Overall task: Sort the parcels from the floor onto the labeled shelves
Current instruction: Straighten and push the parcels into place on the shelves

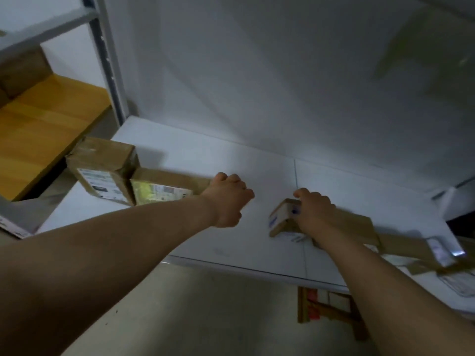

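The right grip [313, 211], a bare hand, is closed over a small cardboard box [281, 218]. The fingers curl across the box's top and far side. The box sits tilted on the white shelf [231, 155], near the front edge and a little right of the middle. A white label with blue print shows on the end turned toward the camera.

The left grip [227, 199] is curled into a loose fist just beside the right end of a flat parcel [162, 187]. The thumb lies by that end. Whether the grip actually holds the parcel or only touches it I cannot tell, because the frame is blurred there. The flat parcel lies toward the shelf's left side and carries a yellow-and-white label on its near face.

A taller parcel [102, 170] wrapped in brown tape touches its left end. It stands at the shelf's front left corner, and its white shipping label faces forward. The two grips are near each other but apart, with bare shelf between them.

Behind the right forearm, flat cardboard parcels [359, 227] lie toward the shelf's right end, one overlapping the next. They are too smeared to count.

A grey metal upright [108, 60] rises at the shelf's back left corner. Beyond it is a yellow wooden board [43, 119] with a brown carton [23, 70] on it. Below the shelf's front edge are the grey floor [180, 304] and a wooden frame [323, 310].
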